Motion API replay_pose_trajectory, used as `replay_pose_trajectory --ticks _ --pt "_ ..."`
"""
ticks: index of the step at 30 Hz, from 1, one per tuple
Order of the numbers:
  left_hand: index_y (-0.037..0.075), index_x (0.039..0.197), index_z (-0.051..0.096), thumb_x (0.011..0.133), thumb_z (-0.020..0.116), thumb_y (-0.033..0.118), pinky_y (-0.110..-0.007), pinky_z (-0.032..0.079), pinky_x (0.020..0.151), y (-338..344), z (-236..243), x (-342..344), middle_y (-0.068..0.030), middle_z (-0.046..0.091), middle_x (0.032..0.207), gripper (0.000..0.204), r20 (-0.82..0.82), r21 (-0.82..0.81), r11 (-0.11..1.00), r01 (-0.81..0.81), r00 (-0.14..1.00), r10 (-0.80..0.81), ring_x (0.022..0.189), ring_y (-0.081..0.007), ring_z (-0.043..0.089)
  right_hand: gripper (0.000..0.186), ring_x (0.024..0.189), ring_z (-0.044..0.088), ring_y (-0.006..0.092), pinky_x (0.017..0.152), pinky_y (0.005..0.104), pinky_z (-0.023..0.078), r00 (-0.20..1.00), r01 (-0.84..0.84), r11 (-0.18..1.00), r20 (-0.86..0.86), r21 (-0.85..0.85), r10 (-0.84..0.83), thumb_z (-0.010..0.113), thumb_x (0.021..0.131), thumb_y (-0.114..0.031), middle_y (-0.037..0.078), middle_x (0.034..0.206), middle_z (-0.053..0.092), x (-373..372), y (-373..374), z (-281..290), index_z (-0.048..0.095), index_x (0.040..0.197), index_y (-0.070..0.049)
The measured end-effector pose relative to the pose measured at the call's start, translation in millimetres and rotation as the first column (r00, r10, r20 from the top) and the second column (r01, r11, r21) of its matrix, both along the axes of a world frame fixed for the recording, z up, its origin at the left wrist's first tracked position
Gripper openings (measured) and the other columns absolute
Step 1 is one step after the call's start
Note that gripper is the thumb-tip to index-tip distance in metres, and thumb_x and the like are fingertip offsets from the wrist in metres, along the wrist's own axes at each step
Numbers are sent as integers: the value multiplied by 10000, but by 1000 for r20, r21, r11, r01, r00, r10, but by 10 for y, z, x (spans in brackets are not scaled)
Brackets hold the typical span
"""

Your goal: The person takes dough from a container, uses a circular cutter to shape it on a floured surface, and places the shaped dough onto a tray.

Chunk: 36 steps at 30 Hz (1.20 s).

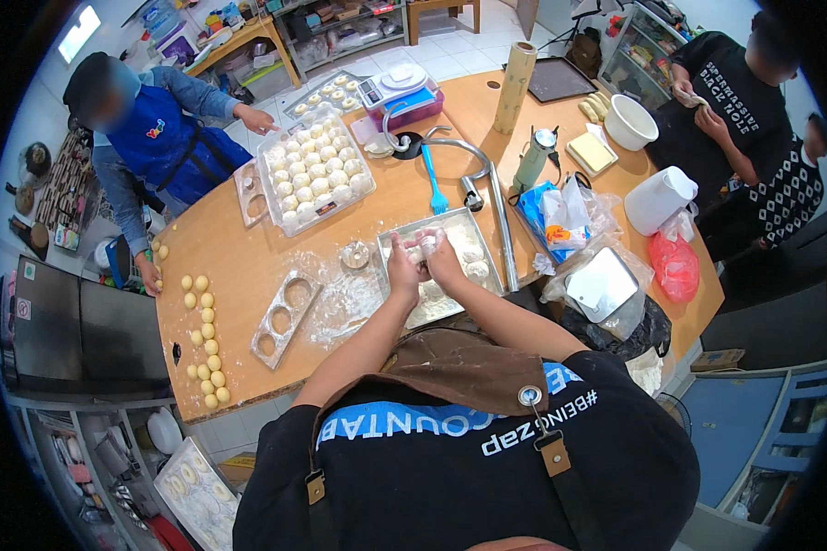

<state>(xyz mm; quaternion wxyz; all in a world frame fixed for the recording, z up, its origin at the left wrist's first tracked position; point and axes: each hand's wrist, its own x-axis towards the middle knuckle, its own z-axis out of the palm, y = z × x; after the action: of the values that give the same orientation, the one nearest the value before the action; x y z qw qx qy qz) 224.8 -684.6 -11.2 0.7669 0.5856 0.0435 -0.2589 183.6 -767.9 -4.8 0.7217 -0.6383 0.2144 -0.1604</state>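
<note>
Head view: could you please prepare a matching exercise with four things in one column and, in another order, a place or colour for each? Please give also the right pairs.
Things:
1. Dough piece
2. Brush
3. Metal tray
4. Jug

Places or colours:
A. Blue, lying on the table
B. White, next to a red bag
C. Held between the left hand and the right hand
D. Floury inside, under both hands

Right pairs: 1-C, 2-A, 3-D, 4-B
</note>
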Motion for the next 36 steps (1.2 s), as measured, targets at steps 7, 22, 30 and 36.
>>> replay_pose_trajectory --ticks 7,22,30,36 --pt "21 1053 521 922 294 605 -275 478 602 -80 203 -73 -91 601 782 640 -156 -218 971 -92 986 59 647 -145 573 398 806 569 110 504 259 469 980 197 944 -49 265 -191 531 927 -333 124 1016 564 33 17 160 436 1158 -23" --pt "31 909 540 952 302 526 -301 475 546 -150 336 187 -75 591 661 551 43 171 941 292 952 -303 597 -155 593 333 587 525 98 504 247 425 972 -198 972 -105 123 211 488 937 -399 14 807 566 0 -290 117 519 1084 -102" --pt "39 997 494 958 240 541 -298 470 669 -308 201 139 -126 609 902 564 -95 -261 965 29 994 -55 768 -185 591 322 731 556 106 546 255 449 973 206 909 25 363 -231 465 940 -408 47 928 566 19 -213 270 539 1039 -110" --pt "33 921 535 938 291 574 -288 476 625 -261 289 115 -90 595 801 594 0 -15 965 262 965 -262 724 -169 596 415 731 557 127 594 273 449 998 41 974 -62 224 -27 476 918 -472 57 844 578 43 -332 216 548 967 -67"
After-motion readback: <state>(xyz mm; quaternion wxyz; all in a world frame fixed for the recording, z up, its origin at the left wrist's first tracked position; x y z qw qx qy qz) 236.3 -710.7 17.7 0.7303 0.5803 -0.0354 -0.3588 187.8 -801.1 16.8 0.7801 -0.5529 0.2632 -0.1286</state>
